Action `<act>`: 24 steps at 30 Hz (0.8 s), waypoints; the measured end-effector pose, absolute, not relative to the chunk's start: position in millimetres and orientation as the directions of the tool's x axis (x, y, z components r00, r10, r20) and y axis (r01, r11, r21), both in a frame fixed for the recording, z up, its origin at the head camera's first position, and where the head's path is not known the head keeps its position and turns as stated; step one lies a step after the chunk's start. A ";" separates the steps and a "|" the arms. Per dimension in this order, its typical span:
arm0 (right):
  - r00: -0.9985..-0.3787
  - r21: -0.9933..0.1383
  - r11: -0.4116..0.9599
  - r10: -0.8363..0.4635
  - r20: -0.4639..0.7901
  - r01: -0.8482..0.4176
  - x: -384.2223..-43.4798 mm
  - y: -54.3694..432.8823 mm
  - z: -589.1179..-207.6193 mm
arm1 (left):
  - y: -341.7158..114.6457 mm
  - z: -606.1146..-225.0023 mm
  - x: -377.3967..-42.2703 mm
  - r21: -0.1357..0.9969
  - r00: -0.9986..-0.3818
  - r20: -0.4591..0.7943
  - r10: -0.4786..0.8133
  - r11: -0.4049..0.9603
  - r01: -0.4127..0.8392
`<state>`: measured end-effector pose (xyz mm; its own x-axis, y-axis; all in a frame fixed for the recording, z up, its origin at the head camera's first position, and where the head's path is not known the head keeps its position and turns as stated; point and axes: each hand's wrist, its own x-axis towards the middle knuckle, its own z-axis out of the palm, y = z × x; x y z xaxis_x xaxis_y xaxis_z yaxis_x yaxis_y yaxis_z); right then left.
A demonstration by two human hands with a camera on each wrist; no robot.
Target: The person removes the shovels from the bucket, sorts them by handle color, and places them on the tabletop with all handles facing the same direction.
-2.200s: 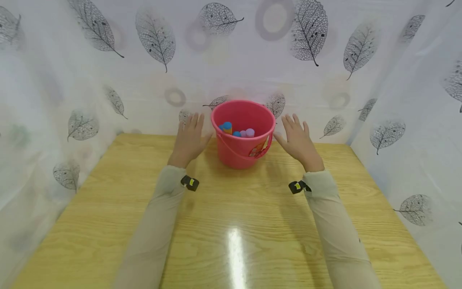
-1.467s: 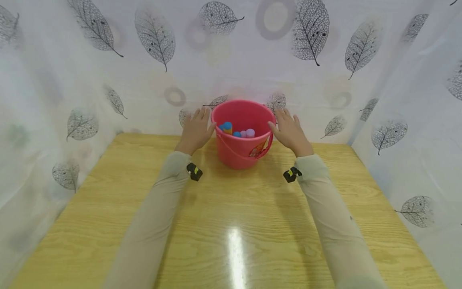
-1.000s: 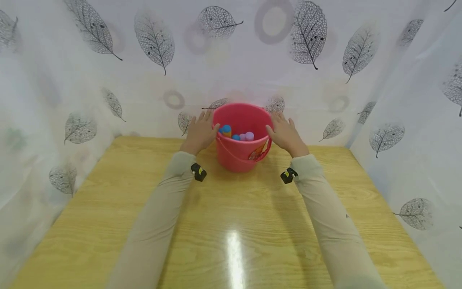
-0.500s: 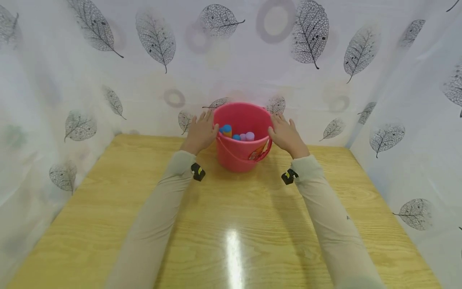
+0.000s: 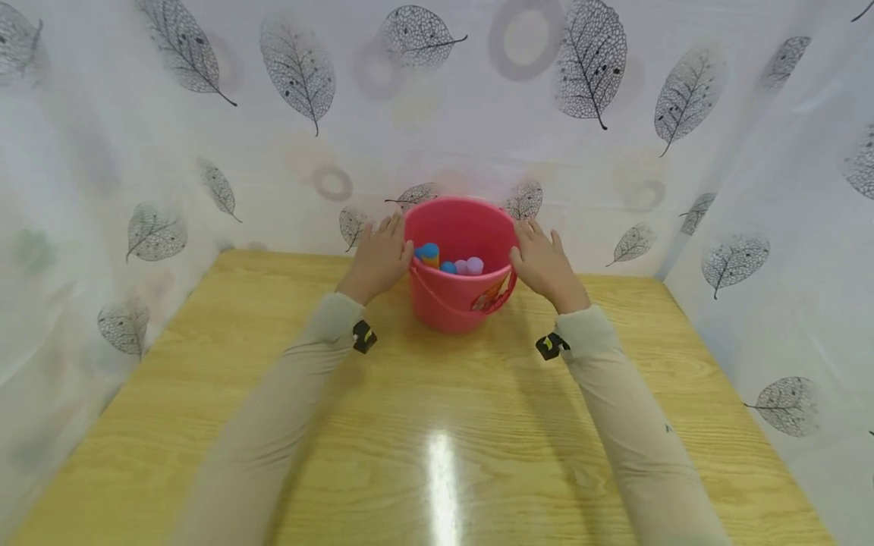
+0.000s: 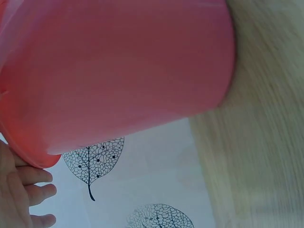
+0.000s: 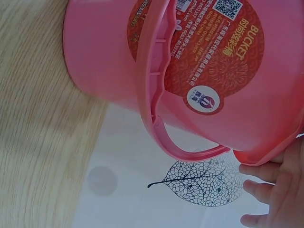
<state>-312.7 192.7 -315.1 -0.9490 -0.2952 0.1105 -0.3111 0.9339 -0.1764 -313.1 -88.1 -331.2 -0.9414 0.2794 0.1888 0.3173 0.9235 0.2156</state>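
Note:
A pink plastic bucket [image 5: 440, 303] stands on the table near the back curtain. My left hand [image 5: 378, 262] holds its rim from the left side and my right hand [image 5: 546, 265] holds it from the right, with both thumbs towards me. In the left wrist view, fingers [image 6: 38, 187] lie just under the flared rim. The right wrist view shows fingers [image 7: 259, 190] at the rim likewise, close to the bucket's hanging handle [image 7: 147, 90] and a red printed label [image 7: 228, 66]. Inside are a yellow piece with a blue top [image 5: 430, 255], another blue top [image 5: 448, 268] and lilac round-ended pieces [image 5: 474, 265].
The wooden table [image 5: 382, 447] reaches from the near edge of view to the curtain. A white curtain [image 5: 437, 114] with a leaf print encloses the back and both sides. A black wrist camera [image 5: 365, 337] sits at the left cuff, another camera [image 5: 550, 346] at the right.
Both hands have moved inward from beside the bucket onto its rim. The bucket now sits slightly nearer to me, with its contents still inside.

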 end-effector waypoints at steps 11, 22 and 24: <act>-0.948 -0.141 0.941 -0.291 0.132 -0.309 -301.7 188.2 -313.9 | -92.8 -332.2 -301.2 0.268 -0.938 0.203 0.280 0.906 0.328; -0.941 -0.128 0.938 -0.304 0.151 -0.323 -279.5 188.8 -317.9 | -93.6 -332.8 -278.9 0.227 -0.930 0.218 0.295 0.912 0.343; -0.939 -0.129 0.936 -0.305 0.159 -0.326 -275.4 189.3 -318.9 | -93.7 -333.1 -274.2 0.218 -0.930 0.218 0.297 0.914 0.343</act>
